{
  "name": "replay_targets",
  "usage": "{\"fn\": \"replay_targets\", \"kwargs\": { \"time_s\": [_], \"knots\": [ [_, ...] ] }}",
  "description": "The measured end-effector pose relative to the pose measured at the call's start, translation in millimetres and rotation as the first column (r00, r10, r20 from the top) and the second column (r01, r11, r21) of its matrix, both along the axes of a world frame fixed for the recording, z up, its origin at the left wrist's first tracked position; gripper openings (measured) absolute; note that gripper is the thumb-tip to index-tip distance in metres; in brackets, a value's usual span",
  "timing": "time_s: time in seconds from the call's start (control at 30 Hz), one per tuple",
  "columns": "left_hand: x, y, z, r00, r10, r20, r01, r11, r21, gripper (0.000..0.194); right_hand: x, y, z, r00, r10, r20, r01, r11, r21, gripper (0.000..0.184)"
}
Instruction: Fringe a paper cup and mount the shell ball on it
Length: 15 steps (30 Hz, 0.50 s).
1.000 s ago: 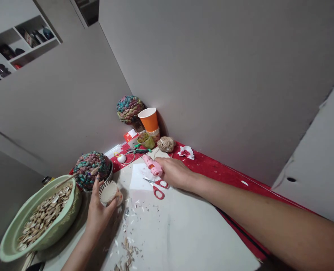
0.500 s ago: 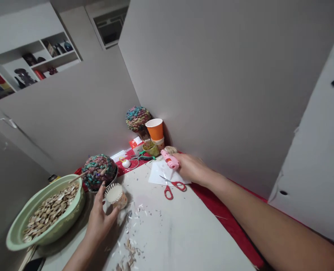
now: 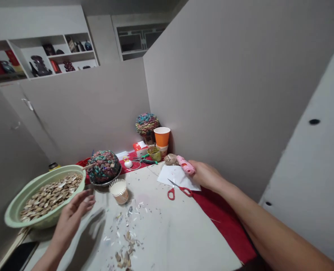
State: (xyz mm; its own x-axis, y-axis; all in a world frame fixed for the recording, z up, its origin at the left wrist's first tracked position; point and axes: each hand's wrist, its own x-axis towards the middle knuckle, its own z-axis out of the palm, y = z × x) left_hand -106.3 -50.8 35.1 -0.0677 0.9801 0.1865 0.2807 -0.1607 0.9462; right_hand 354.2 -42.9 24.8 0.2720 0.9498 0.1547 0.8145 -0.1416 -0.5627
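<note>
My right hand (image 3: 205, 175) is closed round a pink glue gun (image 3: 186, 165), above the right edge of a white sheet of paper (image 3: 167, 176). Red-handled scissors (image 3: 180, 188) lie partly open on the paper's lower edge. My left hand (image 3: 76, 210) is in the air with nothing in it, fingers loosely apart, by the green basin (image 3: 37, 220) of pistachio-like shells. A paper cup with a fringed, cut rim (image 3: 119, 192) stands upright on the table, apart from that hand. Behind it a ball covered in coloured shells (image 3: 103, 165) sits in a metal bowl (image 3: 107, 183).
At the back corner stand another shell-covered ball (image 3: 146, 124), an orange cup (image 3: 162, 137) on stacked cups, a small green cup (image 3: 155, 153), green-handled pliers (image 3: 148, 161) and a ball of twine (image 3: 171, 159). Loose shells and scraps (image 3: 127, 248) litter the table's front. Grey panels close in the back.
My left hand has let go of the fringed cup and drawn back to the left. My right hand has carried the glue gun rightward, off the scissors. The view has tilted.
</note>
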Motion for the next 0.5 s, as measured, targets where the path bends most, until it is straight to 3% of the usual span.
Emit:
{"fn": "replay_targets", "kwargs": {
  "time_s": [0.13,0.2,0.37,0.4,0.43,0.5],
  "knots": [
    [2.3,4.5,20.1,0.913,0.043,0.407,0.032,0.984,-0.176,0.021,2.2,-13.1,4.1,0.998,-0.041,-0.055,0.047,0.994,0.101,0.007],
    [7.0,7.9,31.2,0.833,0.057,0.550,0.103,0.961,-0.256,0.026,-3.7,-18.0,11.2,0.994,-0.025,-0.107,0.044,0.983,0.179,0.009],
    [16.9,27.3,48.4,0.756,0.085,0.649,0.143,0.946,-0.290,0.037,-51.5,-16.0,35.6,0.921,0.197,-0.335,-0.072,0.933,0.352,0.025],
    [18.5,32.6,49.8,0.745,0.093,0.661,0.148,0.943,-0.299,0.038,-65.9,-12.6,39.3,0.741,0.305,-0.598,-0.079,0.924,0.373,0.028],
    [19.9,37.9,50.9,0.735,0.099,0.671,0.153,0.940,-0.305,0.039,-80.8,-8.2,42.2,0.497,0.337,-0.800,-0.043,0.930,0.365,0.033],
    [21.9,48.4,52.7,0.722,0.108,0.683,0.163,0.933,-0.321,0.041,-110.3,3.6,45.4,0.377,0.348,-0.859,-0.051,0.933,0.356,0.038]
  ]
}}
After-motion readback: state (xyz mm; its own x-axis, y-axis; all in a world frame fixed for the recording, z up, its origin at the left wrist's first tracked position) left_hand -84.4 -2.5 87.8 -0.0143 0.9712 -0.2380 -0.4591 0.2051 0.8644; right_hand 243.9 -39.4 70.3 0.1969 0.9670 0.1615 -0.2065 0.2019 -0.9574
